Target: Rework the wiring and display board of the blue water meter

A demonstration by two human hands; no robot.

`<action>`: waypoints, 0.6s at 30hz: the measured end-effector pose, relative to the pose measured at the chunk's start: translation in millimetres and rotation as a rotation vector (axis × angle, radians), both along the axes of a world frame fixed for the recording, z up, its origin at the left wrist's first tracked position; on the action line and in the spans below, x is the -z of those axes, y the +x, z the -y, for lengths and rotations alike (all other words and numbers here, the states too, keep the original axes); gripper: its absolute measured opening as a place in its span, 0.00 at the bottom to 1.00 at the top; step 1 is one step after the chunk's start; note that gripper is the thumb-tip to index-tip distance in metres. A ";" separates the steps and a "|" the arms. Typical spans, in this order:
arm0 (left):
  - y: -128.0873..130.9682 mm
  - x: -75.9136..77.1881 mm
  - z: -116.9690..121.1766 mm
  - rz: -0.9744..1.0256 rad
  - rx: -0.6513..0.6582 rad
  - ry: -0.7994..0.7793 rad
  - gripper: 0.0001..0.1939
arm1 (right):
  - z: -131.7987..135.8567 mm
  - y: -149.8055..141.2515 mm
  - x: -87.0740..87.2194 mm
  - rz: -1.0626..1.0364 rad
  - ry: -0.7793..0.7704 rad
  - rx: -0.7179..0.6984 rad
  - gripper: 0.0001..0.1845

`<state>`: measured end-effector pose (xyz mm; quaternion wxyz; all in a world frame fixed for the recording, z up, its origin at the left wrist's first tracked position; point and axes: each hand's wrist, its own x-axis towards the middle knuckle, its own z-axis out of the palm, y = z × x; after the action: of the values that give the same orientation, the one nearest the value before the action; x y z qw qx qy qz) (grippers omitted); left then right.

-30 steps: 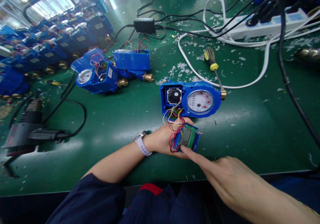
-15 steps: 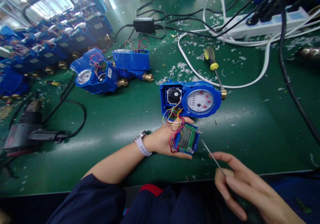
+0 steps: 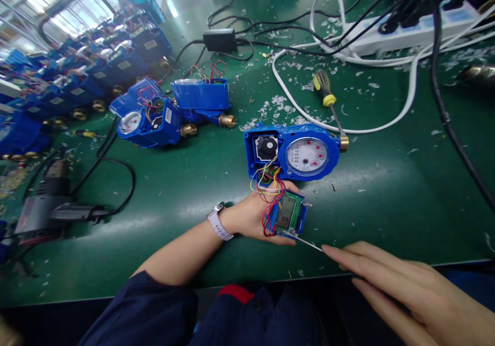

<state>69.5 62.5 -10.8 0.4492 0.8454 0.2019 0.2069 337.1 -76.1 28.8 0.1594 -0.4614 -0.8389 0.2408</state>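
Note:
My left hand (image 3: 247, 215) is closed around a small blue housing with a green circuit board (image 3: 297, 213) and a grey LCD screen that shows digits. Red, yellow, white and black wires run from the board to a blue water meter (image 3: 305, 155), which lies just beyond with its box part uncovered and its dial facing up. In my right hand (image 3: 406, 284) is a thin screwdriver (image 3: 309, 243); only its metal shaft shows, the handle hidden by the hand. The shaft's tip meets the near corner of the board, by a shiny clear or metal piece.
Past the meter lies a yellow-black screwdriver (image 3: 325, 89). Two other open meters (image 3: 149, 114) stand left of centre, with rows of more behind. A heat-gun-like power tool (image 3: 46, 209) lies left. A power strip (image 3: 410, 34), cables, a black adapter (image 3: 219, 40) and pale scraps spread across the far side.
The screwdriver tip has moved left and down onto the board's near corner. My right hand has turned, its fingers now straighter along the shaft. My left hand stays on the board.

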 end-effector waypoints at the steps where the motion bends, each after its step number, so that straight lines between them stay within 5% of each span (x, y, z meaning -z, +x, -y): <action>1: 0.0 -0.2 -0.4 0.003 0.012 0.012 0.42 | -0.6 2.1 3.2 0.005 0.002 -0.030 0.28; 5: -2.2 -0.3 -2.4 -0.007 0.073 0.046 0.43 | -1.7 10.0 9.0 0.056 0.022 -0.127 0.31; 10: -5.9 0.8 -4.5 -0.001 0.112 0.005 0.56 | -3.8 11.9 5.9 0.148 0.115 -0.144 0.33; 18: -5.6 1.3 -4.1 0.062 0.046 -0.048 0.46 | -6.3 6.8 3.0 0.215 0.193 -0.187 0.41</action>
<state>63.9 66.6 -12.2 0.4800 0.8321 0.1732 0.2175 343.9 -69.9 25.8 0.0894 -0.3867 -0.9097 0.1222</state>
